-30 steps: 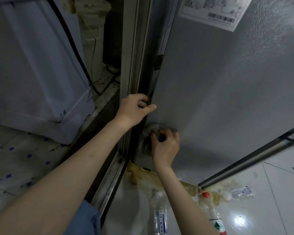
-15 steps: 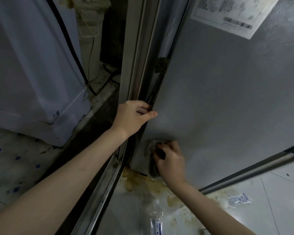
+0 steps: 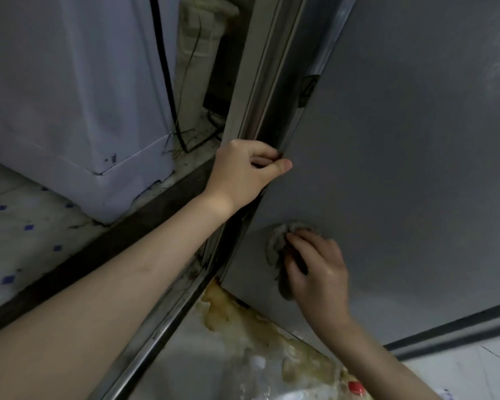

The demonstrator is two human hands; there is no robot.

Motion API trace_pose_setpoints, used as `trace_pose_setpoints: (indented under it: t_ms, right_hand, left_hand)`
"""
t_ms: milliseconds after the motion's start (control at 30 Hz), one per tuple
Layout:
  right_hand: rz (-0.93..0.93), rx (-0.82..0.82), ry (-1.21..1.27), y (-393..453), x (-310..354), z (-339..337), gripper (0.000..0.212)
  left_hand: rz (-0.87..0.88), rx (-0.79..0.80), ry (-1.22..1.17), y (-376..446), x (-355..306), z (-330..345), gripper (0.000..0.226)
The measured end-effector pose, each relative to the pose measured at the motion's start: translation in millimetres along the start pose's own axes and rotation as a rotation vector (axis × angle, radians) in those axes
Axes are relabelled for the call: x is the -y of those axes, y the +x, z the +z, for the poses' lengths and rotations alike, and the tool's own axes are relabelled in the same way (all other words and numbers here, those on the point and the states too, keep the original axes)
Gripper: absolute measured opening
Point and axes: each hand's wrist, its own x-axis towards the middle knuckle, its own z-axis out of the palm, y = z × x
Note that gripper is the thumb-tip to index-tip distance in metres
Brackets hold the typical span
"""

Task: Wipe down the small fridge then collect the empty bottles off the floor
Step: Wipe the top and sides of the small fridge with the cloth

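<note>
Grey rag, pinched by your right hand, slid lower on the fridge; left hand still grips its edge, wiping continues

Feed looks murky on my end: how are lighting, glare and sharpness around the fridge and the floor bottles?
Head view: dim and soft overall; faint sheen on the fridge side at upper right; right hand with rag fairly sharp, left hand too; bottles at the bottom edge blurred; wide-angle bends straight edges.
</note>
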Motion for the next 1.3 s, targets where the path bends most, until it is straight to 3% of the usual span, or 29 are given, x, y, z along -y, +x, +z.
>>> trace_pose_setpoints:
  t_ms: [433, 733, 967, 1300]
  right_hand:
    - [-0.157, -0.216, -0.113, 33.2, 11.5, 2.8, 0.026]
    - [-0.331, -0.002, -0.319, 2.5, 5.0, 36.3, 0.026]
    - [-0.196, -0.156, -0.192, 29.1, 15.1, 21.3, 0.030]
    - [-0.463, 0.095, -0.261, -41.5, -24.8, 56.0, 0.024]
  left_hand:
    - [-0.030, 0.103, 0.027, 2.3, 13.3, -8.5, 0.036]
    - [-0.068, 0.145, -0.061, 6.0, 15.0, -8.3, 0.032]
    - [-0.046, 0.127, -0.057, 2.8, 16.3, -7.9, 0.030]
    - [-0.046, 0.164, -0.008, -2.8, 30.9, -5.9, 0.038]
